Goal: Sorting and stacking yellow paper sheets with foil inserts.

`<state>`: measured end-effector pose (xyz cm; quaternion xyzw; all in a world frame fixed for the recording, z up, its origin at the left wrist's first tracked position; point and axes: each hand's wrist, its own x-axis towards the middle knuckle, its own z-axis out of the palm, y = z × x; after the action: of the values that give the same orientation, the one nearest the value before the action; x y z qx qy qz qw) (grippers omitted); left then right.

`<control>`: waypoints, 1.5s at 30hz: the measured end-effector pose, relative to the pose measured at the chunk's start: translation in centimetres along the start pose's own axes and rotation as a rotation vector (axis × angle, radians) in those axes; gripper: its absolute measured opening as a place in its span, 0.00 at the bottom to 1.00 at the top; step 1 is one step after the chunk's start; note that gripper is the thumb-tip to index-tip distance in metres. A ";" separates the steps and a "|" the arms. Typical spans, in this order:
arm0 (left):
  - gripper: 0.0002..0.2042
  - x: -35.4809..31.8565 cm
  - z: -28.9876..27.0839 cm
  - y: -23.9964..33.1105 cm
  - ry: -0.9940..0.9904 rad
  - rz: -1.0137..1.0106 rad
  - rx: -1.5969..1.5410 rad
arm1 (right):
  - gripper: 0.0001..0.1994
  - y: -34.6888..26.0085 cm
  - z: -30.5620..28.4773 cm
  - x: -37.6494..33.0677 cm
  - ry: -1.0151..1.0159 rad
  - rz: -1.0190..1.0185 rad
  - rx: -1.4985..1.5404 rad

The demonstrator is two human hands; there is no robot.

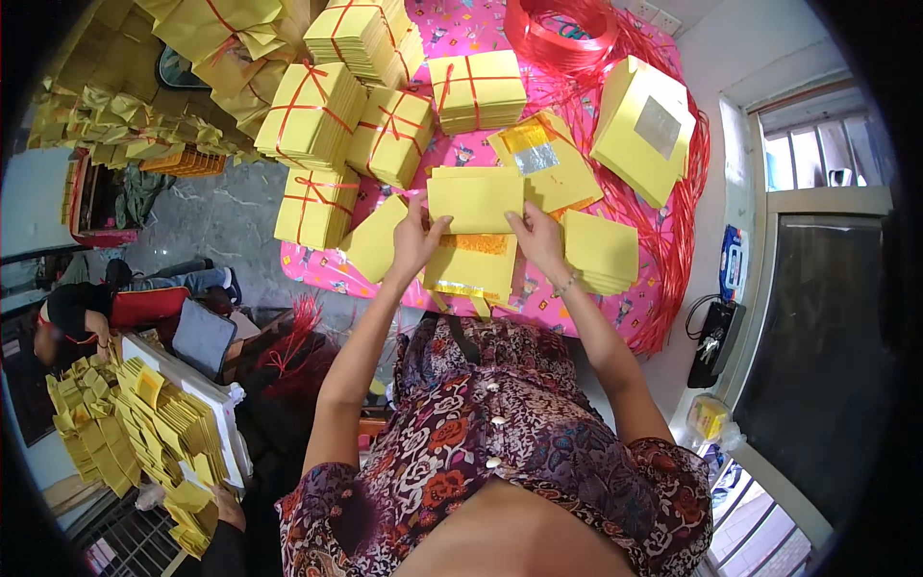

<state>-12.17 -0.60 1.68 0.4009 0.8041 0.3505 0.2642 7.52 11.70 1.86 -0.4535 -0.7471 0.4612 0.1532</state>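
Observation:
My left hand [414,238] and my right hand [539,240] grip a stack of yellow paper [476,202] by its two sides, thumbs on its near face. Just below the stack lies yellow paper with shiny gold and orange patches [473,267]. More loose yellow paper [375,244] is beside my left hand, and a low pile of yellow paper [601,248] is at my right wrist. Behind it rests a yellow sheet with gold and silver foil [555,165]. How thick the held stack is cannot be made out.
Several yellow paper bundles tied with red ribbon [312,111] stand at the back left of the pink cloth [461,29]. A red ribbon coil [561,34] and a larger yellow stack [642,133] are at the back right. Another person's hand [227,507] touches a paper-laden table at lower left.

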 end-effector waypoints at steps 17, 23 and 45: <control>0.32 -1.2 3.5 1.8 -0.109 0.606 0.581 | 0.18 0.7 0.2 2.5 -0.035 0.076 -0.106; 0.32 -0.7 3.5 2.0 -0.162 0.573 0.579 | 0.19 1.0 -0.2 3.3 -0.060 0.059 -0.133; 0.32 -0.9 4.2 1.3 -0.166 0.538 0.592 | 0.13 -1.4 3.2 10.5 -0.234 -0.492 -0.474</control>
<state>-8.11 0.74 0.26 0.6826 0.7126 0.1272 0.1000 -1.02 18.32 -0.63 -0.2273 -0.9325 0.2733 0.0637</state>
